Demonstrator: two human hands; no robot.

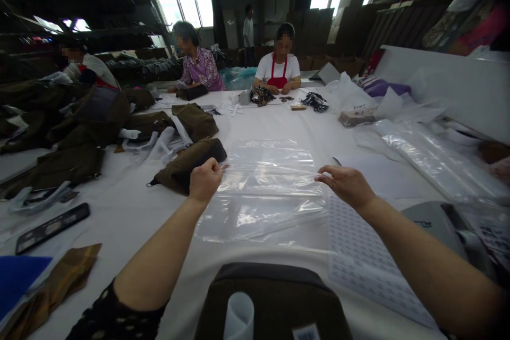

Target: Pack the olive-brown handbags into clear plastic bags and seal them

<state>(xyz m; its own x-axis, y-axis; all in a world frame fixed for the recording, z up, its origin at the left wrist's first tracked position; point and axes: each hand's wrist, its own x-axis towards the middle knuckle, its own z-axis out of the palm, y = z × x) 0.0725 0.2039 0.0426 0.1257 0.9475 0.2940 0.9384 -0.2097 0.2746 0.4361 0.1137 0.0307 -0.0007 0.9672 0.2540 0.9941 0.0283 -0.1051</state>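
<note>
A clear plastic bag (pixel 265 191) lies flat on the white table (pixel 131 207) in front of me. My left hand (pixel 205 180) pinches its left edge, fingers closed on the plastic. My right hand (pixel 346 185) pinches the bag's right edge at the same height. Right below me, at the table's near edge, sits a folded dark olive fabric item (pixel 274 303) with a white tube of paper on top. A white sheet of small stickers (pixel 358 255) lies under my right forearm.
Olive garments (pixel 187 162) and white strips pile at the left. A stack of clear bags (pixel 434 162) lies at the right, a grey device (pixel 446 223) near my right arm. Three people sit at the far end, one stands behind.
</note>
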